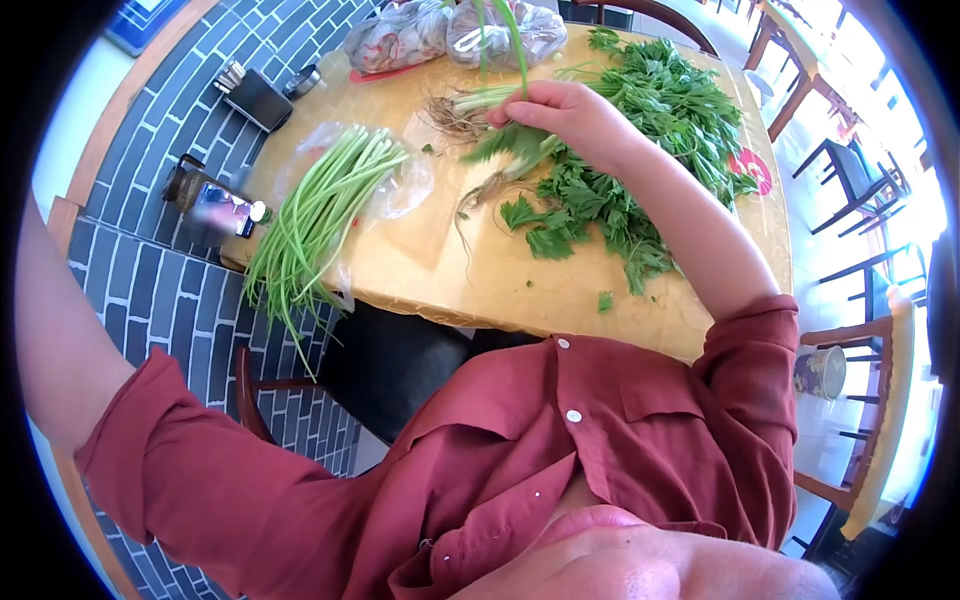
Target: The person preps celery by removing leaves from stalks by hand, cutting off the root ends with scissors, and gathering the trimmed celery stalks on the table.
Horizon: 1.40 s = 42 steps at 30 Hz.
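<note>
My right hand (550, 112) reaches over the table with its fingers pinched round a green celery stalk (515, 42), which rises toward the plastic bags at the back. Beneath and beside the hand lies leafy celery (675, 100), with pale stems and stringy brown roots (458, 115). A smaller rooted celery plant (500, 185) rests just in front of the hand. To the left, a pile of leafless celery stalks (325, 210) lies partly on a clear plastic bag (405, 185), its thin ends hanging past the table edge. My left arm stretches out at the left, its hand outside the picture.
Two filled plastic bags (400, 40) stand at the table's back edge. Left of the yellow-covered table (400, 265) are a phone (228, 210) and a black holder (258, 100). A black chair (380, 370) stands at the front edge. More chairs are at right.
</note>
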Each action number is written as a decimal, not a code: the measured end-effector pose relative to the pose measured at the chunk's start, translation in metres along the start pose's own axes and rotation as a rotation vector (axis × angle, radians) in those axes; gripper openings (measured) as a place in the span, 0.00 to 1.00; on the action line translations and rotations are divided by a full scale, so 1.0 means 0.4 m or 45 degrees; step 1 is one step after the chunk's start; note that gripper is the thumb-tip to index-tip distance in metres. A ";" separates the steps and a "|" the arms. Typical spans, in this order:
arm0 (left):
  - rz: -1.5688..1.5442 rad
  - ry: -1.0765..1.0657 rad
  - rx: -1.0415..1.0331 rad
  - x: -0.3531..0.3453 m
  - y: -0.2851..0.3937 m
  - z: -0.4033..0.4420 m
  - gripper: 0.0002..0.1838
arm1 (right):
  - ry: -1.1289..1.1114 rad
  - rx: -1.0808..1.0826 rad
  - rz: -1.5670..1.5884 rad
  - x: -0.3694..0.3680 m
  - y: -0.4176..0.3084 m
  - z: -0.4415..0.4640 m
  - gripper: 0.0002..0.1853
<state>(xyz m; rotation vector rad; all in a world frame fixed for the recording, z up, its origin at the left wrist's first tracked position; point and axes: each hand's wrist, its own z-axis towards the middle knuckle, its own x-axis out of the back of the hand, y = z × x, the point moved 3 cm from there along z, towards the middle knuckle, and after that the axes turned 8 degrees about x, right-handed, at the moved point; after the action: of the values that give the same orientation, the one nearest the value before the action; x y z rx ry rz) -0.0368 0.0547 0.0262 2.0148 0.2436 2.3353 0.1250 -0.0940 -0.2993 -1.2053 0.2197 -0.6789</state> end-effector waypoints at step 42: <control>0.043 0.023 0.033 0.021 -0.007 -0.060 0.15 | -0.095 0.148 -0.834 0.104 -0.059 -0.023 0.38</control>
<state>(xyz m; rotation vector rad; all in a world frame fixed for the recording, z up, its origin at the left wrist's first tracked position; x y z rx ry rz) -0.0620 0.0563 0.0306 2.0259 0.2433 2.3838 0.1445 -0.1305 -0.2730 -1.1874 -0.2912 -1.1919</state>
